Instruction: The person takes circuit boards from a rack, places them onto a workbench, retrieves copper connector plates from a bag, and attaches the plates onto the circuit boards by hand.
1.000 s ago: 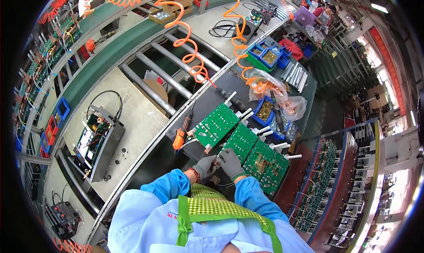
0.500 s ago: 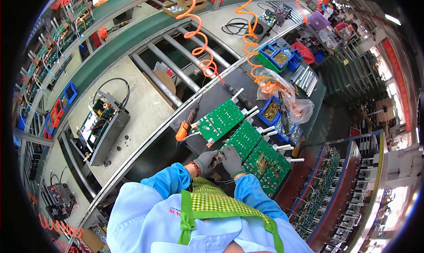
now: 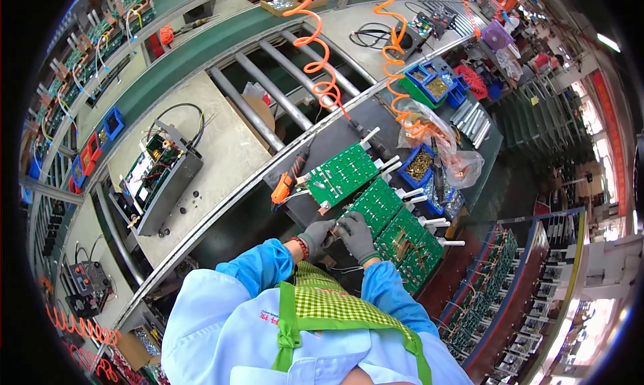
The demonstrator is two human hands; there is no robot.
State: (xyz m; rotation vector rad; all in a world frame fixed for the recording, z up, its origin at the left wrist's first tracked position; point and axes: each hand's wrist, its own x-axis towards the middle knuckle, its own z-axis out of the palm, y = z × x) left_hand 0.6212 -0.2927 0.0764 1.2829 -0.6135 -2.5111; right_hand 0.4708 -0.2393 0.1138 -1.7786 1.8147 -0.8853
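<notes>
My left hand (image 3: 315, 238) and my right hand (image 3: 357, 238), both in grey gloves, meet in front of my apron at the near edge of the green circuit boards. Their fingertips are pinched together around something small that I cannot make out. Just beyond them lies a green circuit board (image 3: 342, 175) with white posts at its far end. More green boards (image 3: 377, 206) sit side by side to the right, the nearer ones with brown pieces on top. A thin pale wire shows below my right hand. Left of the boards rests an orange and black power screwdriver (image 3: 287, 185).
A second, dark driver (image 3: 367, 138) hangs on an orange coiled cord (image 3: 324, 56) beyond the boards. Blue bins of screws (image 3: 418, 166) and plastic bags (image 3: 463, 169) stand at the right. An opened metal unit (image 3: 164, 183) occupies the left bench; racks of boards (image 3: 479, 284) stand right.
My view has shifted slightly, so the bench appears a little further right. My two hands stay together, with the fingers of my right hand shifting slightly against my left.
</notes>
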